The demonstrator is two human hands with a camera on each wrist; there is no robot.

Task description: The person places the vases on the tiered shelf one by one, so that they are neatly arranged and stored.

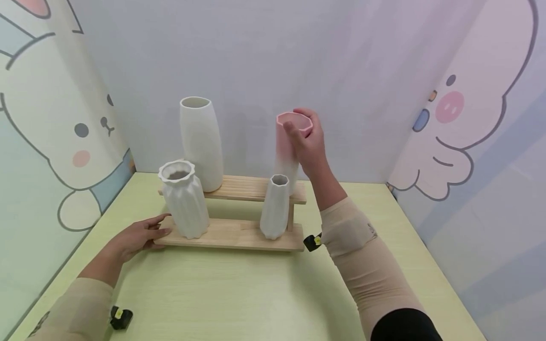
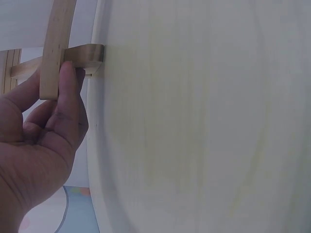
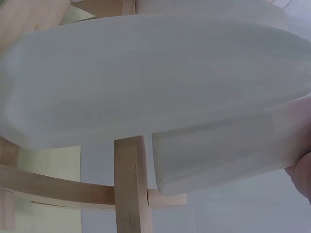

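My right hand grips a tall faceted vase, pink at the top fading to white, with the thumb by its rim. This vase stands upright at the right end of the upper step of a two-step wooden stand. In the right wrist view its white lower part shows beside the upper board, behind the small vase. My left hand pinches the left end of the lower board; the left wrist view shows thumb and fingers on either side of the board.
A tall smooth white vase stands on the upper step's left. On the lower step are a pleated white vase at left and a small slim white vase at right, in front of the pink one. Cartoon-printed walls enclose the pale table.
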